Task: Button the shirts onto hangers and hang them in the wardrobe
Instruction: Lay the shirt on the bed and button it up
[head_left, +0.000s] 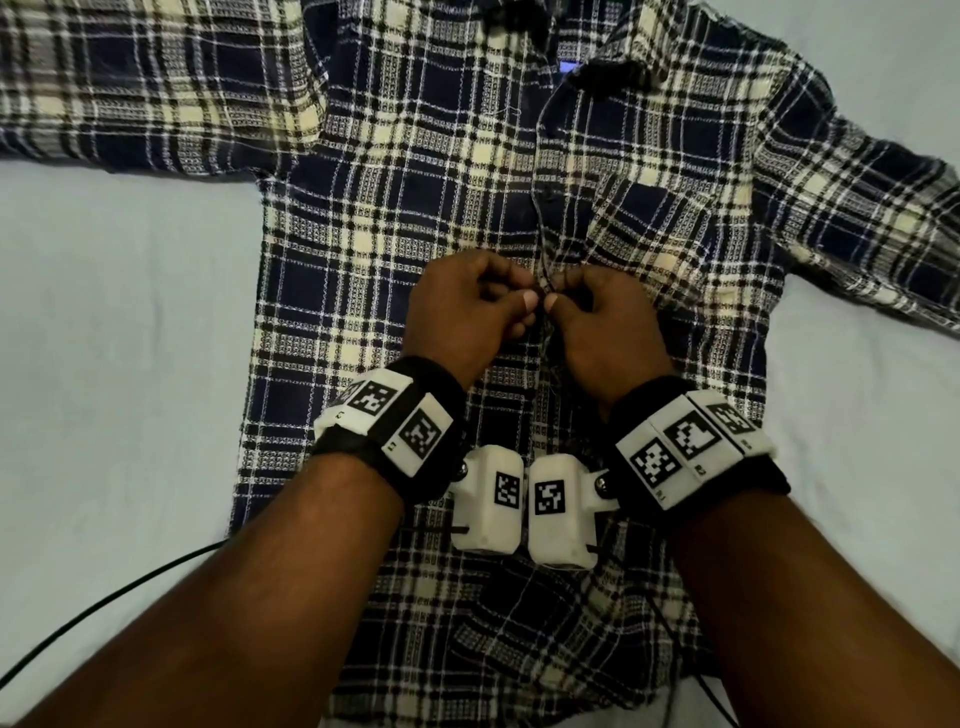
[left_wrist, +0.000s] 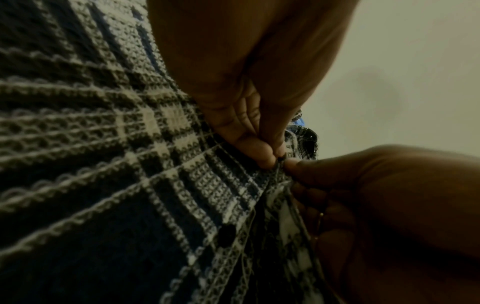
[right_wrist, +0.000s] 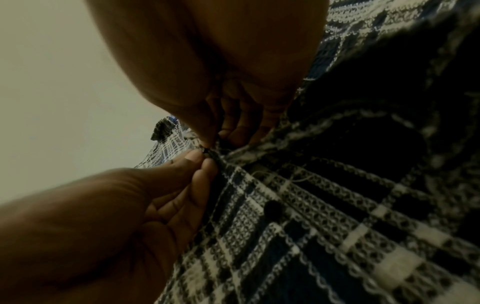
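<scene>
a pale bed sheet (head_left: 130, 322) covers the surface, and the plaid shirt (head_left: 363, 270) lies flat on it, front up, sleeves spread and collar away from the person, which keeps the placket straight and easy to work along. in the head view the left hand (head_left: 462, 306) and right hand (head_left: 602, 322) meet at mid-chest, fingers curled, each pinching one front edge so button and hole line up; a black cable (head_left: 104, 597) trails over the sheet at lower left. no hanger or wardrobe is in sight. from the left wrist, the left hand (left_wrist: 249, 115) pinches the edge against the right hand's (left_wrist: 363, 185) thumb, with a dark button (left_wrist: 226, 234) lower on the placket. from the right wrist, the right hand (right_wrist: 233, 82) and the left hand (right_wrist: 145, 201) nip a small dark button at the seam, likely mid-push through its hole; another button (right_wrist: 273, 207) sits nearer the camera.
</scene>
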